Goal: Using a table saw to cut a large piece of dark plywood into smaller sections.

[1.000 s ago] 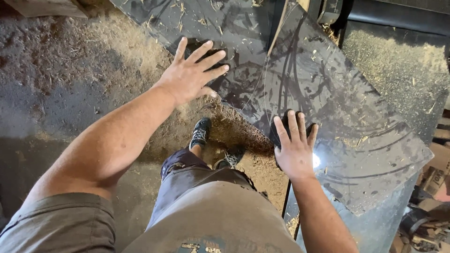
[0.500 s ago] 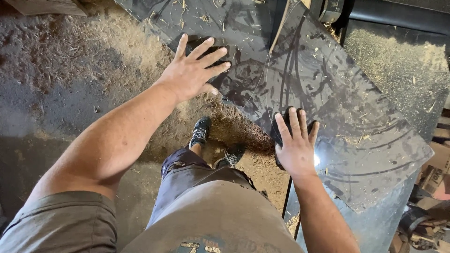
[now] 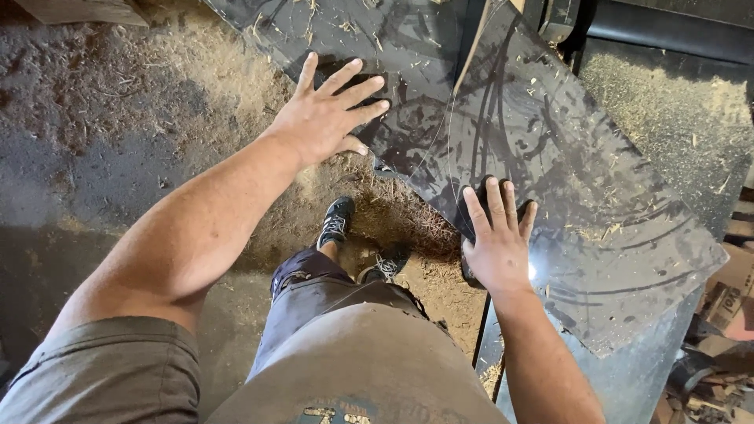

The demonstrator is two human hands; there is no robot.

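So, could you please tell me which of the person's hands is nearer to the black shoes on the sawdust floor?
Right. The right hand lies flat on the dark sheet, just right of the shoes. The left hand is spread on the same sheet, farther up and away from them.

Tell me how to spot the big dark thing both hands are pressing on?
Find the sawdust-covered floor, then look right. The dark glossy sheet lies flat under the left hand and right hand. Unlike the dusty ground, it is shiny, black and scratched.
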